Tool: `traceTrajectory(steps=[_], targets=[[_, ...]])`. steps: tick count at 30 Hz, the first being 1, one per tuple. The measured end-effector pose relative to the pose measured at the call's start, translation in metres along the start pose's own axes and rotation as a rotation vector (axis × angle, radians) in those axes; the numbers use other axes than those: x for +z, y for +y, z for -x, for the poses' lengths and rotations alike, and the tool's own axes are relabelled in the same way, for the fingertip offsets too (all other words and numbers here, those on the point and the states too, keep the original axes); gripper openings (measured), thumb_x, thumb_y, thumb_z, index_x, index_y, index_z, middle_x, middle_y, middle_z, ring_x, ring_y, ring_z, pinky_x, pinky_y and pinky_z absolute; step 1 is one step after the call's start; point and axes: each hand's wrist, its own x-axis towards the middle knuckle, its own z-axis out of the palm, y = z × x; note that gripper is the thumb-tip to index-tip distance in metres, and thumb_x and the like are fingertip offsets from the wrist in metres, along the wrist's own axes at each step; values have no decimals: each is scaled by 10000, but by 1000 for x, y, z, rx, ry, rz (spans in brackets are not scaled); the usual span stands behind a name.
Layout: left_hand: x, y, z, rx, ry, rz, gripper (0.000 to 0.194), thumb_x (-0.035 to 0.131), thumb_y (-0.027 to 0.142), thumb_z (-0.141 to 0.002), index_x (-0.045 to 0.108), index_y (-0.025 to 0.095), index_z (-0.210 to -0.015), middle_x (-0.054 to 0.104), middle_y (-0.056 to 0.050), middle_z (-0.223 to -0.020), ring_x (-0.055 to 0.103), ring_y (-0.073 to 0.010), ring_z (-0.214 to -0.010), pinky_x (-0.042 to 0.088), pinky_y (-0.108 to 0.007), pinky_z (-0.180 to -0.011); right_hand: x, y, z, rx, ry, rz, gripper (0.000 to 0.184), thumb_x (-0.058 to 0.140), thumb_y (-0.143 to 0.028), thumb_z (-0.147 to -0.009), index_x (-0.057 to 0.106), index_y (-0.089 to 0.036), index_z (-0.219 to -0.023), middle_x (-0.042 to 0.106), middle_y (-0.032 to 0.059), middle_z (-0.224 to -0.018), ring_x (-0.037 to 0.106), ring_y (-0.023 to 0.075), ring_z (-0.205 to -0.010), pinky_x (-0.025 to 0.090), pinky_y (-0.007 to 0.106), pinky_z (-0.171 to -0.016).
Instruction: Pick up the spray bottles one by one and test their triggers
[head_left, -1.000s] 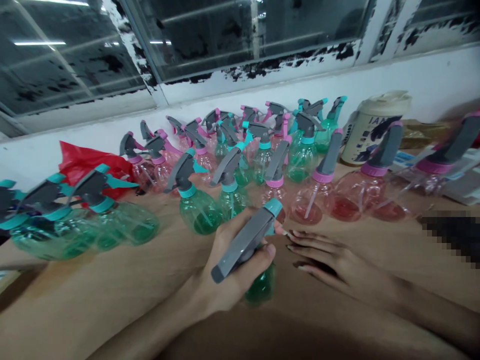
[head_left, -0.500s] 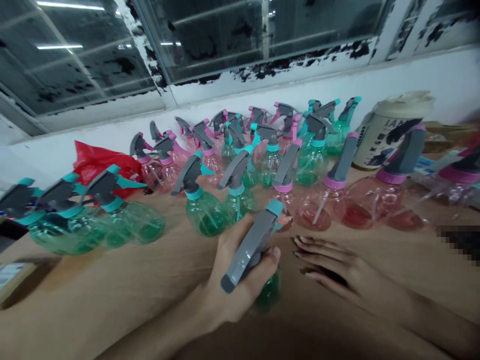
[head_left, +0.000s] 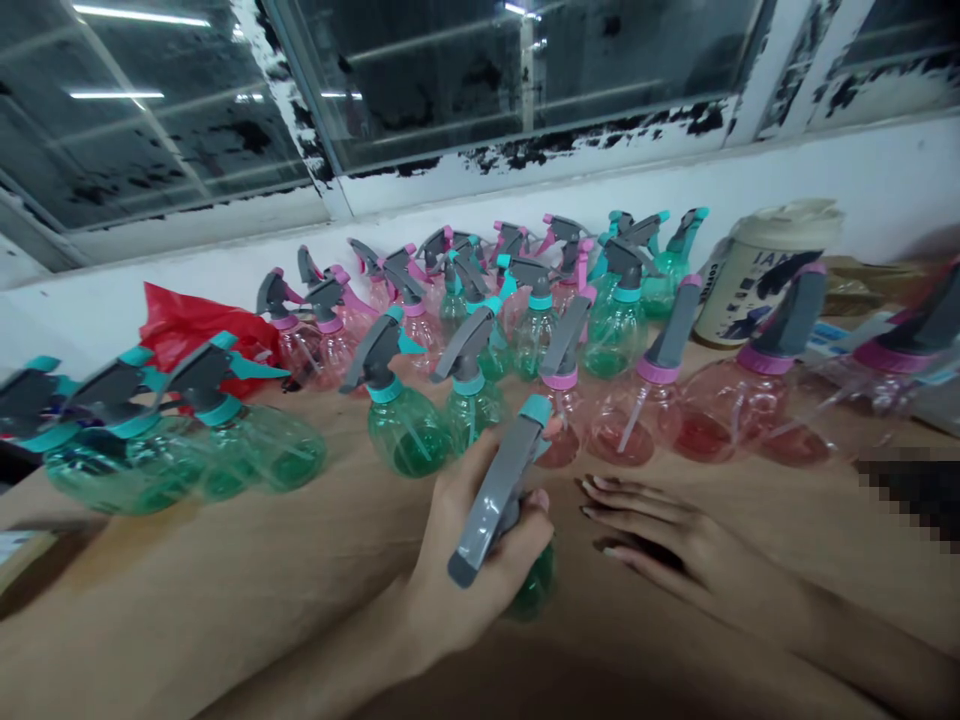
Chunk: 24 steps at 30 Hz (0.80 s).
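My left hand (head_left: 472, 560) is wrapped round the neck of a green spray bottle (head_left: 499, 500) with a grey and teal trigger head. Its lower body shows partly below my fingers; the collar is hidden by them. To the right, my right hand (head_left: 667, 535) lies palm down on the tabletop with fingers stretched out, holding nothing. Just beyond my left hand stand a green spray bottle with a teal collar (head_left: 409, 430) and another green one (head_left: 472, 400). A pink spray bottle (head_left: 626, 425) stands beyond my right hand.
Several green spray bottles (head_left: 262, 450) form a group on the left. Many pink and green bottles crowd the back near the white wall (head_left: 225, 245), beside a red plastic bag (head_left: 195, 330). A cream tumbler (head_left: 765, 270) stands at the back right on the brown table (head_left: 300, 570).
The view shifts a little sideways. The spray bottle in my left hand turns slightly, its head pointing more steeply away from me. My right hand stays flat on the table.
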Motion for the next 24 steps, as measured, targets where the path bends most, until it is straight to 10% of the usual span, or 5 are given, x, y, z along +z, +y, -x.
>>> traceTrajectory(steps=[24], targets=[[-6,2,-4,-19,-11,-57,30,493,211,-752,506,225,-775,574,8,-720,552,-152,-632,445,-276,-562,-5,1,1,-6,15,-44,329,480,-340,-897,571,-255,-1201,515,21,-1327,432,188,-1247,368,399,-1048]])
